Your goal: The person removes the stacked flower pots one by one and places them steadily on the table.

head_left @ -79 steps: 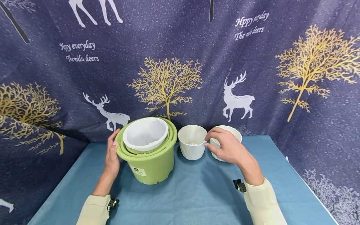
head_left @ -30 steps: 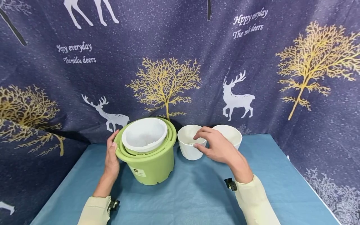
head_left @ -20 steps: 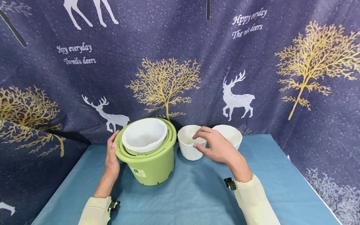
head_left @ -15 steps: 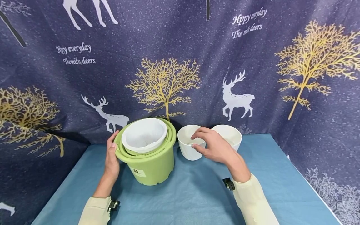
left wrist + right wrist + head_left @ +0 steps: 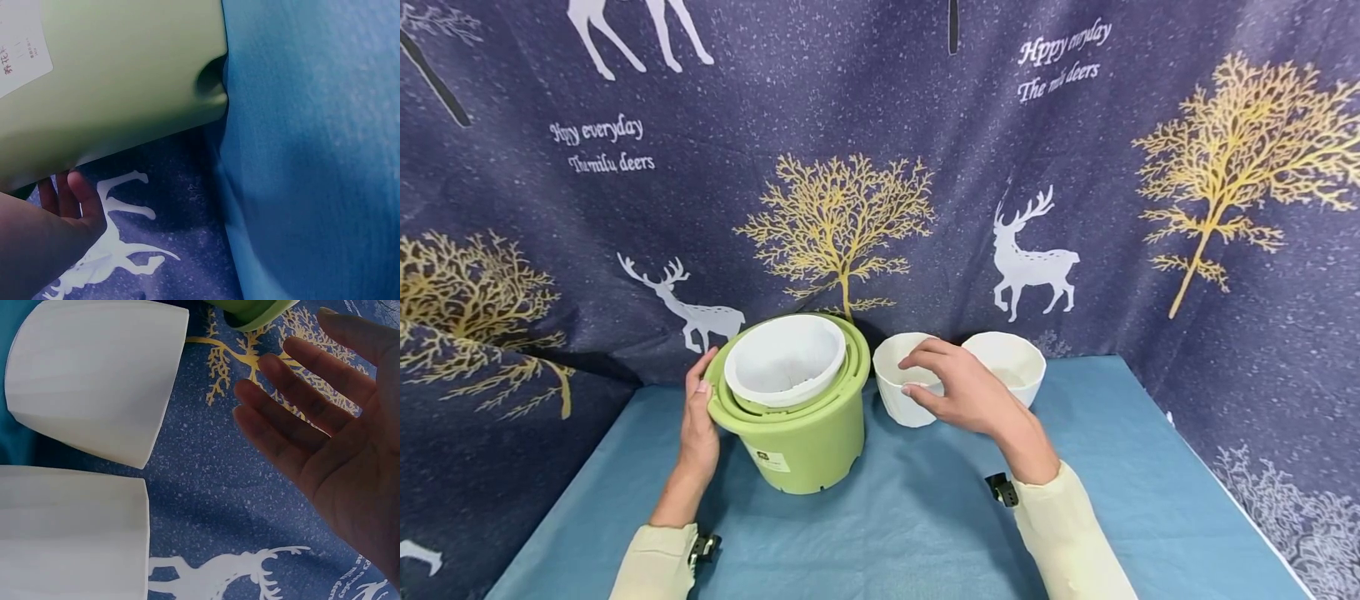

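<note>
Hovering with thumb and fingers apart, loosely bent and holding nothing, the right hand (image 5: 966, 392) hangs above the mouth of a round, faceted white plastic pot (image 5: 897, 404), touching neither it nor the matching white pot (image 5: 1026, 375) just beside it. The left hand (image 5: 698, 429) has its fingers curved round the left side of a wide, round, green plastic pot (image 5: 820, 454), thumb at the rim; how firmly they press cannot be told. A good hold here would likely be light and even, so that the smooth white bowl (image 5: 786, 354) nested in the green mouth does not shift. For the right hand, thumb and fingers straddling the faceted wall would probably serve better than pressure from one side, which could tip it. The green pot stands upright on the blue cloth (image 5: 880, 542), leftmost in the row, mouth up and notched base down. Its axis runs vertically; being round, it has no longer side, but its pale label (image 5: 769, 459) faces the person, slightly leftward. Both faceted pots also open upward.
</note>
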`<state>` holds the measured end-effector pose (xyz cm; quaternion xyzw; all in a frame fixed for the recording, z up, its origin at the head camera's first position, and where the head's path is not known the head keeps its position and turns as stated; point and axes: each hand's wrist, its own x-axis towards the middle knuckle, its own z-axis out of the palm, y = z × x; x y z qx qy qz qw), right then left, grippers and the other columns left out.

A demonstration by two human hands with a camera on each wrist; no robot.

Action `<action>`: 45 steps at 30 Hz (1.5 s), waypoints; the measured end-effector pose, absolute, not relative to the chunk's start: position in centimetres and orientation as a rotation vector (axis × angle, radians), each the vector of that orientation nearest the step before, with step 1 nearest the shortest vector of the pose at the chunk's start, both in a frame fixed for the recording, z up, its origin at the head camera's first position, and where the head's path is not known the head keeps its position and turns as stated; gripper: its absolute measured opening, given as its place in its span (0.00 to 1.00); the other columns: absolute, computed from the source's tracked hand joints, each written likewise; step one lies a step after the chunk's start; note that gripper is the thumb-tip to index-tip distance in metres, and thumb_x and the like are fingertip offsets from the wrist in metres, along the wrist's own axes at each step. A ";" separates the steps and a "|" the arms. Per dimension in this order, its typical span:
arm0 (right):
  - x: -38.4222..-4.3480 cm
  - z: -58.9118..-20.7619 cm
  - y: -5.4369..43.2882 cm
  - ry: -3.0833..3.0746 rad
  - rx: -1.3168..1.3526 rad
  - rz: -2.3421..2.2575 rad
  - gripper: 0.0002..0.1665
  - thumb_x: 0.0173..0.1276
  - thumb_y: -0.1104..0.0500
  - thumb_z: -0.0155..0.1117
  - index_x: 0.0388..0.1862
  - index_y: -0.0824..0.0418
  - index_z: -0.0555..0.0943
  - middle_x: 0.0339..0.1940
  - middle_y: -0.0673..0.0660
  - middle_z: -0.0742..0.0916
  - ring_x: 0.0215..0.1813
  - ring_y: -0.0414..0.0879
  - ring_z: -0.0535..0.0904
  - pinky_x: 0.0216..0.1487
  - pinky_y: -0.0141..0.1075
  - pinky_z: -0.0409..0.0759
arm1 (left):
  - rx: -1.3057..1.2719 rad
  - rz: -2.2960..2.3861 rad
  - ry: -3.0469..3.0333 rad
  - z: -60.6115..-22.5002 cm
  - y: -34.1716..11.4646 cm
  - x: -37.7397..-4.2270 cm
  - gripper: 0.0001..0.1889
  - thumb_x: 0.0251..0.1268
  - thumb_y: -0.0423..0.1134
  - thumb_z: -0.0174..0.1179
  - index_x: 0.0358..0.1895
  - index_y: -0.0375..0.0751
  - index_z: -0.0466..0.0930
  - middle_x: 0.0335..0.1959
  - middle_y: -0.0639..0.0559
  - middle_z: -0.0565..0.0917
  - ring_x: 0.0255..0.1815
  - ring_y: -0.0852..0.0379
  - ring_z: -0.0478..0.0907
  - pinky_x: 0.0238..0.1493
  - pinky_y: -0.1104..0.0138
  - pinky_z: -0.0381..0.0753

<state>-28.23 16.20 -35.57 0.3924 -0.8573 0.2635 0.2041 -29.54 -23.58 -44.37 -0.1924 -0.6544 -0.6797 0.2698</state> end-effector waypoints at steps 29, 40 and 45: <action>-28.8 -35.4 13.6 -2.324 1.161 0.752 0.14 0.72 0.58 0.74 0.53 0.61 0.88 0.53 0.55 0.88 0.59 0.50 0.83 0.62 0.46 0.81 | -0.516 -1.827 -1.771 -44.5 -23.7 -29.5 0.29 0.87 0.42 0.32 0.83 0.33 0.56 0.79 0.43 0.65 0.77 0.60 0.65 0.73 0.75 0.63; -29.0 -35.4 12.8 -2.317 1.169 0.784 0.14 0.73 0.56 0.74 0.53 0.60 0.88 0.53 0.54 0.87 0.58 0.48 0.83 0.61 0.45 0.81 | -0.508 -1.827 -1.773 -44.5 -23.7 -29.5 0.30 0.87 0.42 0.32 0.83 0.33 0.55 0.79 0.44 0.66 0.76 0.60 0.66 0.72 0.75 0.63; -29.1 -35.4 12.4 -2.302 1.179 0.805 0.14 0.73 0.56 0.73 0.52 0.61 0.89 0.51 0.54 0.88 0.56 0.48 0.84 0.61 0.44 0.81 | -0.503 -1.834 -1.769 -44.5 -23.6 -29.5 0.30 0.87 0.42 0.32 0.83 0.33 0.55 0.79 0.45 0.66 0.77 0.60 0.65 0.72 0.75 0.63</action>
